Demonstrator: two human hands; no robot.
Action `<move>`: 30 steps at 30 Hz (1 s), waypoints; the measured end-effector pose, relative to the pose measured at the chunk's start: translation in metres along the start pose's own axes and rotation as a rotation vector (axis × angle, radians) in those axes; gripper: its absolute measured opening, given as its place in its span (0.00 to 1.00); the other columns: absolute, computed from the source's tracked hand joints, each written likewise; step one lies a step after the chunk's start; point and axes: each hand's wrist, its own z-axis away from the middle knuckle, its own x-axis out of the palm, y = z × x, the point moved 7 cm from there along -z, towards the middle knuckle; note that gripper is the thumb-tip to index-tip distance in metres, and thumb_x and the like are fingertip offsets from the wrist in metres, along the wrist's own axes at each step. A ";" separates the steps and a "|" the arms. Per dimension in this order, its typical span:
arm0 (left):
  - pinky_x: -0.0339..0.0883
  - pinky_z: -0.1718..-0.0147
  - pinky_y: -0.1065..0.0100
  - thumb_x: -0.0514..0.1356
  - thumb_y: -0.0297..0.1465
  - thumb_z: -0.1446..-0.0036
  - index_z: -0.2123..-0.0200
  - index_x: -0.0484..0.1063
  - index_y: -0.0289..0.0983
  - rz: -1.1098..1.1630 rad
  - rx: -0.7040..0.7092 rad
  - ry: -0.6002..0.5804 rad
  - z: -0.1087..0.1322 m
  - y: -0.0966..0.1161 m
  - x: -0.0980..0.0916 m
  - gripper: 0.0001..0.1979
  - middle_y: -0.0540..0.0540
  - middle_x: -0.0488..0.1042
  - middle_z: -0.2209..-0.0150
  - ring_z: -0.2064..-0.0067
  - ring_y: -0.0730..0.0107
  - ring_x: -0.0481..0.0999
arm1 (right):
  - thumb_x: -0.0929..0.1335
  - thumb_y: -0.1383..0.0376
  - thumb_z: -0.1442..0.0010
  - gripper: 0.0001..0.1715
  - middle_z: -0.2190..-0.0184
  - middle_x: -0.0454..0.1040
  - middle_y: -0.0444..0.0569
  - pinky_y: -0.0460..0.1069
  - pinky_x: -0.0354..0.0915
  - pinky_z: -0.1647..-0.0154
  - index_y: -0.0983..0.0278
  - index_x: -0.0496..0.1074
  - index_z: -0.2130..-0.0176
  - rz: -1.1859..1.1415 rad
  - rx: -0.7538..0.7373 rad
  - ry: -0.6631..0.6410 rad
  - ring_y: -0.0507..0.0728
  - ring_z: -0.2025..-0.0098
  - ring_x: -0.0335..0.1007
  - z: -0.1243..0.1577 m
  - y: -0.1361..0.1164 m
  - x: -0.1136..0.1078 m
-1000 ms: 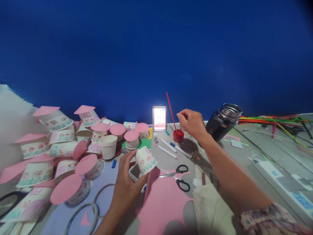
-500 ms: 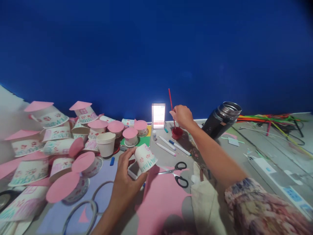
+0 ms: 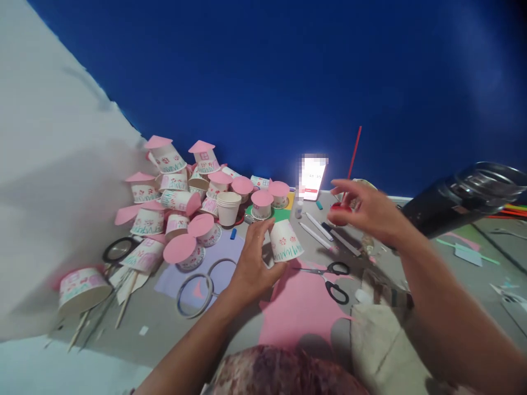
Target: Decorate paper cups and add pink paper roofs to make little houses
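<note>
My left hand (image 3: 256,262) grips an upside-down white paper cup (image 3: 286,241) between thumb and fingers. Red flowers and green grass strokes are drawn on the cup. My right hand (image 3: 366,211) is open, its fingers apart, beside a small red pot (image 3: 340,215) that it partly covers. A thin red stick (image 3: 354,151) stands leaning in the pot, apart from the fingertips as far as I can see. Black-handled scissors (image 3: 335,282) lie on a cut pink paper sheet (image 3: 300,307) below the held cup. White markers (image 3: 317,236) lie between my hands.
Several decorated cups with pink paper roofs (image 3: 180,249) are heaped at left, near a stack of plain cups (image 3: 228,208). Tape rings (image 3: 195,296) lie on purple paper. A lit phone (image 3: 312,178) stands at the blue wall. A dark flask (image 3: 457,200) stands at right.
My right hand has let go of the red stick, and its fingers have spread. The view has swung left, showing more of the heap. My left hand still holds the cup.
</note>
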 end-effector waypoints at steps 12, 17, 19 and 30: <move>0.57 0.33 0.38 0.72 0.36 0.45 0.25 0.45 0.49 -0.016 0.189 -0.192 0.000 0.034 0.009 0.53 0.34 0.60 0.29 0.29 0.38 0.62 | 0.78 0.56 0.41 0.47 0.33 0.61 0.59 0.67 0.67 0.35 0.50 0.61 0.30 -0.256 -0.409 -0.195 0.71 0.31 0.61 0.071 -0.048 0.045; 0.60 0.32 0.44 0.76 0.40 0.50 0.26 0.50 0.52 0.586 -0.103 -0.280 0.001 0.007 0.026 0.55 0.38 0.56 0.26 0.25 0.42 0.57 | 0.82 0.47 0.52 0.54 0.34 0.65 0.55 0.59 0.72 0.47 0.49 0.65 0.32 -0.768 -0.194 -0.264 0.67 0.41 0.70 0.065 -0.013 0.061; 0.61 0.32 0.46 0.77 0.39 0.50 0.29 0.57 0.49 0.766 -0.153 -0.290 0.001 0.003 0.035 0.50 0.38 0.60 0.27 0.26 0.43 0.59 | 0.83 0.44 0.55 0.57 0.34 0.66 0.54 0.60 0.71 0.44 0.50 0.65 0.32 -0.925 -0.148 -0.304 0.66 0.42 0.70 0.065 -0.007 0.074; 0.61 0.34 0.39 0.74 0.33 0.53 0.36 0.65 0.42 0.004 0.065 -0.233 -0.008 0.019 0.014 0.42 0.37 0.67 0.41 0.36 0.43 0.68 | 0.79 0.54 0.43 0.55 0.27 0.54 0.58 0.68 0.60 0.30 0.48 0.54 0.26 -0.308 -0.377 -0.251 0.73 0.25 0.52 0.075 -0.031 0.068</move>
